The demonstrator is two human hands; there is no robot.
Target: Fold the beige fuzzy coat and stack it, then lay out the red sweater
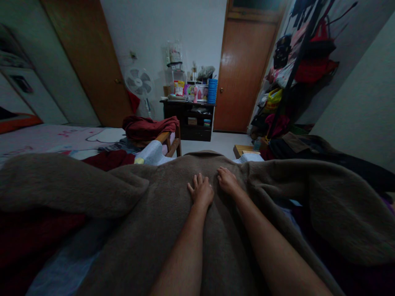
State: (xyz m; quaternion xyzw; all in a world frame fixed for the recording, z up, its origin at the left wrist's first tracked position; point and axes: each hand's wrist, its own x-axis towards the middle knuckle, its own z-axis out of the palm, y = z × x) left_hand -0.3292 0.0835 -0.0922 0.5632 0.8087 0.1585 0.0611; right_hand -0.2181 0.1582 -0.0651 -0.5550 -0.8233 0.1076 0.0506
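A large brown fleecy coat [173, 213] lies spread out in front of me, its collar at the far end and its sleeves stretched to the left and right. My left hand [201, 190] rests on the middle of the coat with its fingers spread. Just to the right, my right hand [227, 180] touches the cloth near the collar, its fingers slightly bent and nothing visible in them. The two hands are close together but apart. Both palms are hidden against the coat.
Dark red cloth [37, 234] and pale blue cloth [64, 267] show beneath the left sleeve. Dark clothes [336, 160] lie at the right. Beyond are a wooden chair with a red garment [151, 128], a fan [138, 82], a black cabinet [197, 133] and a door [243, 74].
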